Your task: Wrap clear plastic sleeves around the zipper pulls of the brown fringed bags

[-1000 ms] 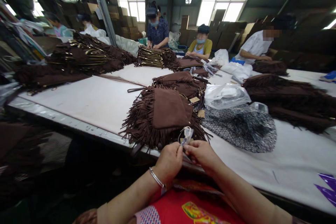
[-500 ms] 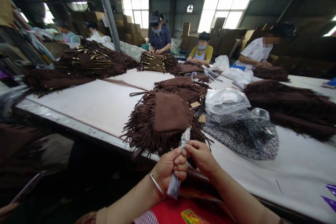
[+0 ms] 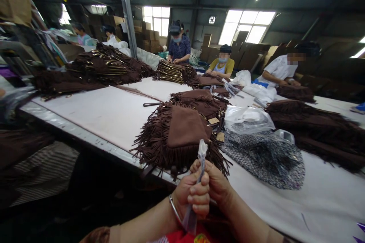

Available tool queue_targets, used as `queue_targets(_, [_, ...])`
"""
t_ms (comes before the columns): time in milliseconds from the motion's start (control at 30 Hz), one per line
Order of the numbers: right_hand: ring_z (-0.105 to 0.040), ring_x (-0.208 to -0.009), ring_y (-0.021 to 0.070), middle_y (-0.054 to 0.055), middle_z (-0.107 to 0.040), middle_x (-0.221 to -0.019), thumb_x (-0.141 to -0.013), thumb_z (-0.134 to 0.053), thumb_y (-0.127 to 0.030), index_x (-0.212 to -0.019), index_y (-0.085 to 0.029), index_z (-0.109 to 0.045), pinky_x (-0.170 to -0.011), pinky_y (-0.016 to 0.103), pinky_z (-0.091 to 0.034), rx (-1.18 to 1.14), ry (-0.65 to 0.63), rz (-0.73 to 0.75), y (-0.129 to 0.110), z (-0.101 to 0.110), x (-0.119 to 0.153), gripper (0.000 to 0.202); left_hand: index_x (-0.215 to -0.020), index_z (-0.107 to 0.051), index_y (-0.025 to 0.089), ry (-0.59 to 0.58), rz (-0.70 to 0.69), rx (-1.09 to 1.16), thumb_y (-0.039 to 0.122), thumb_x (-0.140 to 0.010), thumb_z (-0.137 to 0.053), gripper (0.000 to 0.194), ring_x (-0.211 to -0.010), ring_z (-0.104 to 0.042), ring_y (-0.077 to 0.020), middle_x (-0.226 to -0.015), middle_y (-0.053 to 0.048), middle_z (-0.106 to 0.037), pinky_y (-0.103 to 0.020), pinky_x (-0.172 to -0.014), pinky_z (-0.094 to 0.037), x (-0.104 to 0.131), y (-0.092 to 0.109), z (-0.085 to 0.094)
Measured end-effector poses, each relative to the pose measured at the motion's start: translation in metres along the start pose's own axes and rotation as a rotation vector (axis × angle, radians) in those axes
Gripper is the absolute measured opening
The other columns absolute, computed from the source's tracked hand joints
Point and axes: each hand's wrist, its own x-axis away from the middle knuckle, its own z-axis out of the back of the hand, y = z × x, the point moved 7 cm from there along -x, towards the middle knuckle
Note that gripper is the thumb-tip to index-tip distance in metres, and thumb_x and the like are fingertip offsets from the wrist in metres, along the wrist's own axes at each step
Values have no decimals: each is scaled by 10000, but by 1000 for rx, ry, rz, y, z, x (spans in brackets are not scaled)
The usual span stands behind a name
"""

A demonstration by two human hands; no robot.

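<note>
My left hand [image 3: 195, 195] is wrapped round a narrow grey strip in clear plastic [image 3: 202, 152], held upright in front of me. Its crumpled whitish top sticks out above my fingers, and a flat tail hangs below the fist. My right hand [image 3: 218, 182] presses against the same strip from the right, its fingertips pinched near the top of the left fist; part of it is hidden behind the left. Just beyond both hands, a brown fringed bag [image 3: 185, 127] lies on the table, with a tan tag [image 3: 220, 137] beside it.
Piles of brown fringed bags lie at left [image 3: 94, 66] and right [image 3: 310, 129]. A black-and-white speckled cloth [image 3: 265, 159] with a clear plastic bag [image 3: 248, 119] on it sits right of centre. Several co-workers stand or sit across the white table [image 3: 85, 112].
The view has tipped up slightly, so the scene sits lower. My right hand has moved down and in behind my left, and the strip stands more upright.
</note>
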Motion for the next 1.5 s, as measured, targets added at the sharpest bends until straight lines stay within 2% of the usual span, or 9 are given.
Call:
queue_targets(233, [-598, -569, 130, 8, -637, -705, -782, -661, -541, -957, -176, -622, -541, 247, -493, 145, 179, 54, -6, 10, 31, 407, -785, -499, 184, 531, -228, -695, 547, -883, -469, 377, -317, -352, -66, -463, 74, -439, -174, -329, -324, 6, 12, 37])
queue_targets(400, [-431, -278, 108, -74, -501, -445, -689, -735, -516, -795, -195, -512, -297, 214, -313, 299, 278, 4, 0, 8, 32, 406, -839, -504, 184, 585, -260, -1044, 508, -886, -460, 330, -365, -419, -80, -518, 64, -472, -183, -354, -369, 3, 9, 24])
queue_targets(533, [-540, -446, 113, -13, -611, -573, -731, -702, -496, -820, -149, -620, -429, 225, -402, 582, 194, 73, -23, 7, 37, 367, -837, -507, 189, 530, -73, -1091, 526, -874, -455, 343, -364, -405, -72, -524, 70, -463, -186, -378, -372, 17, 13, 22])
queue_targets(633, [-599, -626, 148, 34, -673, -706, -746, -685, -447, -884, -137, -688, -543, 248, -445, 825, 342, 223, -63, 35, 40, 339, -795, -510, 181, 566, 41, -1234, 514, -837, -522, 336, -376, -426, -70, -546, 46, -515, -177, -382, -327, 38, 35, 30])
queue_targets(767, [-639, -884, 218, 86, -707, -991, -734, -667, -340, -1044, -162, -678, -804, 353, -496, 1036, 572, 449, -110, 70, 29, 357, -933, -533, 169, 832, -47, -1454, 467, -845, -516, 310, -487, -544, -124, -682, -11, -618, -220, -453, -386, 66, 82, 37])
queue_targets(933, [-577, -1075, 221, 98, -658, -1158, -751, -625, -212, -1143, -172, -651, -962, 356, -412, 1541, 438, 531, -115, 47, -6, 395, -1206, -510, 182, 1105, -217, -2253, 320, -847, -564, 389, -838, -661, -237, -897, -87, -695, -310, -710, -435, 71, 117, 11])
queue_targets(1167, [-627, -828, 186, 62, -712, -862, -905, -470, -250, -883, -199, -671, -737, 277, -385, 1784, 428, 474, -120, 27, 16, 209, -952, -574, 208, 1102, -148, -2719, 427, -937, -413, 272, -850, -658, -240, -891, -80, -685, -289, -656, -409, 48, 147, 4])
queue_targets(1367, [-619, -720, 179, 72, -700, -801, -970, -355, -334, -863, -203, -604, -616, 280, -301, 1907, 388, 396, -75, 6, 45, 301, -974, -585, 193, 1083, -127, -2864, 381, -937, -415, 256, -808, -651, -239, -909, -81, -656, -288, -614, -393, 5, 182, -7])
queue_targets(1500, [-608, -712, 179, 69, -689, -793, -965, -350, -317, -839, -199, -586, -606, 274, -302, 1755, 443, 289, -60, 18, 46, 292, -969, -607, 184, 1070, -160, -2897, 337, -911, -466, 216, -857, -623, -255, -916, -94, -632, -329, -704, -421, -12, 183, -25])
